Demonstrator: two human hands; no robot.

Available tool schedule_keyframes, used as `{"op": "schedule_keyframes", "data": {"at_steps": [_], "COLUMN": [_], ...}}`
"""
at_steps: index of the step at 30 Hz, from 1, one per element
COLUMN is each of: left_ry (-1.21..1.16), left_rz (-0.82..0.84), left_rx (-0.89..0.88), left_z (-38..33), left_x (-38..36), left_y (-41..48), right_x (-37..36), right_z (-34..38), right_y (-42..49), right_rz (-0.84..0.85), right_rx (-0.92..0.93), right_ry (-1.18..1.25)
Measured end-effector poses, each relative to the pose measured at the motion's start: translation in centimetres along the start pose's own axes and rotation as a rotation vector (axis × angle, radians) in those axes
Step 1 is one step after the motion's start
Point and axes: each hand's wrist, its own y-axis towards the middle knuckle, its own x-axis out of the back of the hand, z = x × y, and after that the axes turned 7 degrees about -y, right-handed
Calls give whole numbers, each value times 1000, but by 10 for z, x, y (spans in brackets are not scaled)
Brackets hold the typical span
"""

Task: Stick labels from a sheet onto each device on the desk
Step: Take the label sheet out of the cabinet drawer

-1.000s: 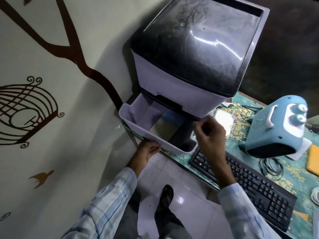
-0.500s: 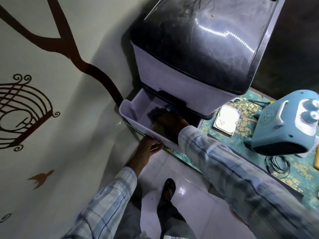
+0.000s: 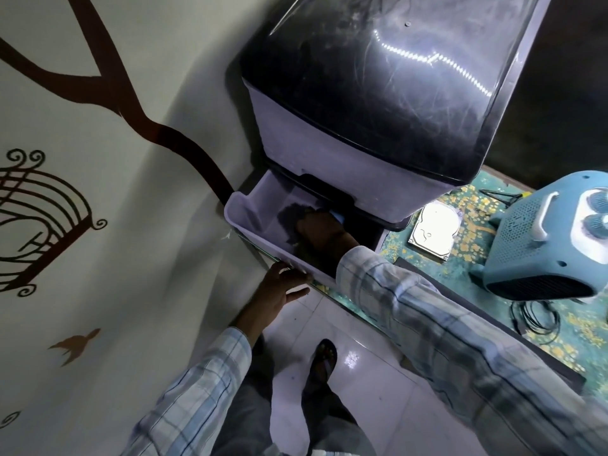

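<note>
Our right hand (image 3: 319, 232) now inside drawer (image 3: 245, 213); grip hidden | left hand (image 3: 279, 287) spread against it | we see no labels stuck

blue heater (image 3: 539, 238), checked sleeve (image 3: 427, 311), lilac drawer (image 3: 263, 238)

Home room, not a shop/lab: birdcage wall decal (image 3: 42, 222), tiled floor (image 3: 362, 337), desk (image 3: 579, 340) w/ floral cover, blue fan heater (image 3: 539, 251), plastic drawer unit (image 3: 378, 93).

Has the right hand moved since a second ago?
Yes. Judged against the open drawer, the right hand has gone from outside its front wall to inside it, reaching back under the cabinet.
</note>
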Motion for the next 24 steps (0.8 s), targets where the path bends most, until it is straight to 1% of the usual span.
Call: {"op": "schedule_keyframes", "data": {"at_steps": [1,4,8,10,12,14,16,18,22,24], "left_ry": [15,65,73,52,25,23,15,10,18,11], "left_rz": [7,29,43,44,32,20,17,7,-44,-65], "left_rx": [1,10,-27,-39,-33,-16,11,32,-1,-4], "left_z": [1,3,0,1,-2,-7,-13,-18,-25,-27], "left_x": [-1,-1,-4,-9,-17,-26,-37,-51,-79,-94], "left_y": [-2,-6,-10,-10,-10,-9,-6,-2,9,13], "right_x": [7,27,50,56,57,54,52,49,35,21], "right_z": [-1,1,3,7,9,8,2,-6,-18,-20], "right_y": [-5,-22,-53,-79,-107,-134,-162,-191,-245,-269], "right_rz": [9,-101,-276,-410,-600,-766,-874,-977,-1088,-1152], "right_rx": [-47,-132,-233,-301,-391,-511,-641,-718,-803,-900], "right_ry": [11,200,409,532,636,783,954,1156,1460,1615]}}
